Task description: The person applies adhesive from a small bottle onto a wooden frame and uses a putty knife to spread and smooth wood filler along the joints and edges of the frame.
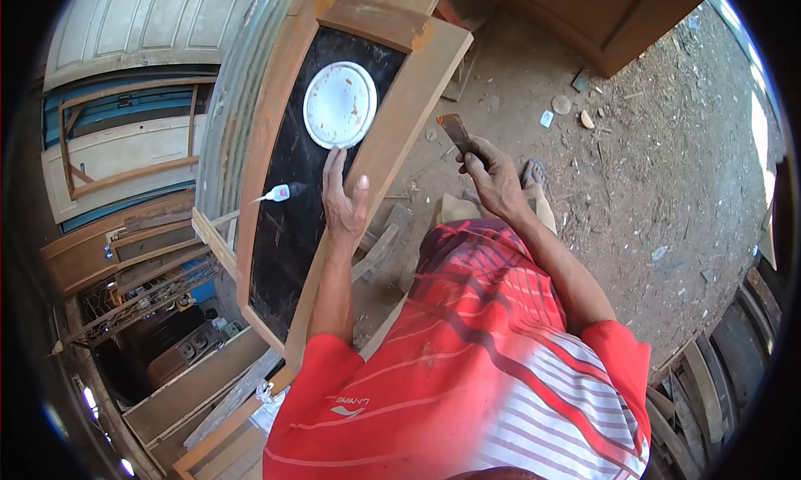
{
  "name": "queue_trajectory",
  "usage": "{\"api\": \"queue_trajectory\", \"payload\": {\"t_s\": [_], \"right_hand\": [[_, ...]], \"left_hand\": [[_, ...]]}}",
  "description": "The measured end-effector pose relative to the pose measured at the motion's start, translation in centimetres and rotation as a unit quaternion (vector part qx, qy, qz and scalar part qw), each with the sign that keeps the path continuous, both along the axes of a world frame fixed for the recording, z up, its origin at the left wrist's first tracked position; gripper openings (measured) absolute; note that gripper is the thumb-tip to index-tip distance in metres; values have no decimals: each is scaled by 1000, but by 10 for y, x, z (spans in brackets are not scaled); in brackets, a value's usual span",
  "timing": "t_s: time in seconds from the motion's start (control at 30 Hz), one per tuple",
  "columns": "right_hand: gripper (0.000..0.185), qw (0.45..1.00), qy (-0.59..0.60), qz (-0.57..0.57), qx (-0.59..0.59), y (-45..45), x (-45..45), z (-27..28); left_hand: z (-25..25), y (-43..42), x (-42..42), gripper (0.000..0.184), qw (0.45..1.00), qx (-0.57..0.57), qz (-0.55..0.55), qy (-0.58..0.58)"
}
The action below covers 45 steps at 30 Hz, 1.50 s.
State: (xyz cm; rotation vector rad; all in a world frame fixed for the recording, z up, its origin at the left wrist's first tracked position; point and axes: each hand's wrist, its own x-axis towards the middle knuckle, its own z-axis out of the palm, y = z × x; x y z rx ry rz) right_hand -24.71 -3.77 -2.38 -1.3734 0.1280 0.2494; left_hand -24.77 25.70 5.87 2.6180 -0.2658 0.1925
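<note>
Scraper (456, 133) in right hand (494, 178) | left hand (345, 206) at white lid's (338, 106) rim

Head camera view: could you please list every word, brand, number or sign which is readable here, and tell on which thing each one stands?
"LI-NING": on the red striped shirt, upside down in this view, beside a swoosh-like logo.
Small white bottle: its label is too small to read.
Pale blue packet on the ground: any print is too small to read.
White round plate and scraper: no readable text.
</note>
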Motion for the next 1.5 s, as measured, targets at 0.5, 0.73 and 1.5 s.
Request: {"api": "queue_trajectory", "payload": {"t_s": [0.5,0.73,1.5], "right_hand": [[42,964,-100,-214,-122,159,-99,-20],[51,941,-118,-258,-182,200,-103,-18],[53,929,-165,-210,-257,189,-112,0]], "left_hand": [[-21,48,11,70,992,-15,-117,-54],[-24,51,7,67,992,-6,-116,-39],[-25,46,6,64,989,9,-139,-44]]}}
